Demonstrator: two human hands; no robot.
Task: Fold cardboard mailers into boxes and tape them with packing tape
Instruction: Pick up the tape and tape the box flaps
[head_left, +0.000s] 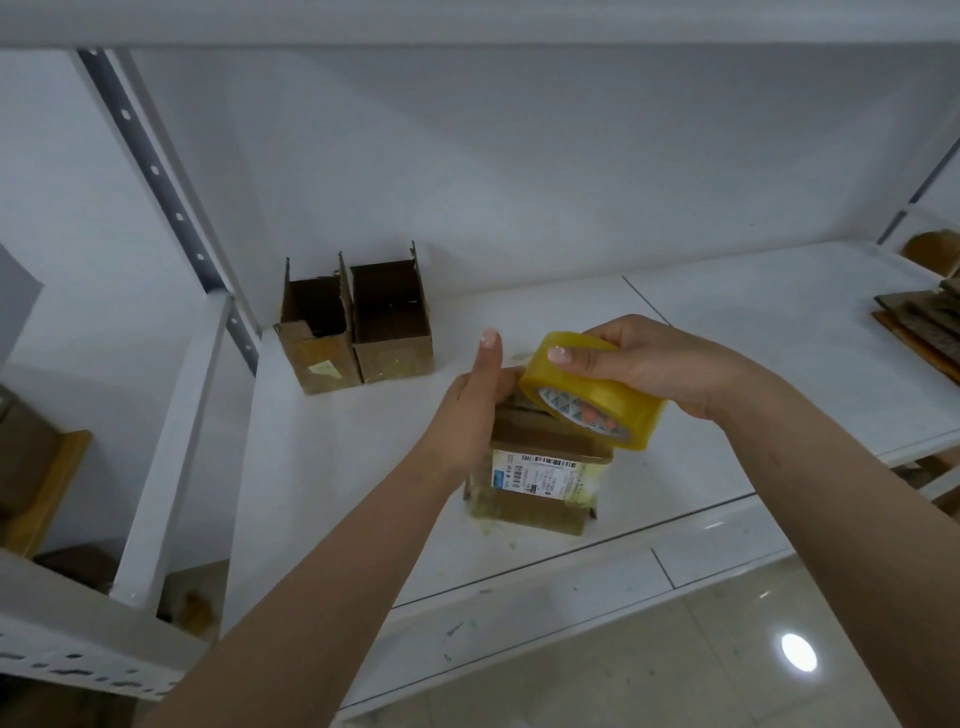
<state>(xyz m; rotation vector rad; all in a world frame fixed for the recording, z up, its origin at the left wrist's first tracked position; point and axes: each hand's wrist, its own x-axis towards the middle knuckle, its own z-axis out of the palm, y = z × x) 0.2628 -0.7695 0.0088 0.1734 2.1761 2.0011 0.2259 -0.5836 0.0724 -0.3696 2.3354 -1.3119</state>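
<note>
Yellow tape over a brown box, both hands at its top.

The right hand (660, 364) has its fingers curled round the yellowish roll of clear packing tape (592, 389), thumb on the outer face, and holds it tilted just above the far top edge of the small brown cardboard box with a white printed label (540, 478). The left hand (478, 400) is at the box's upper left side; its thumb points straight up, the other fingers are hidden behind the box, so I cannot tell their grip. The box stands on the white shelf board (727, 374), directly below the fingers, its top seam running left to right I think. Two open brown boxes (358, 332) stand well apart at the back left, flat cardboard sheets (924, 322) far right; nothing blocks the way.
</note>
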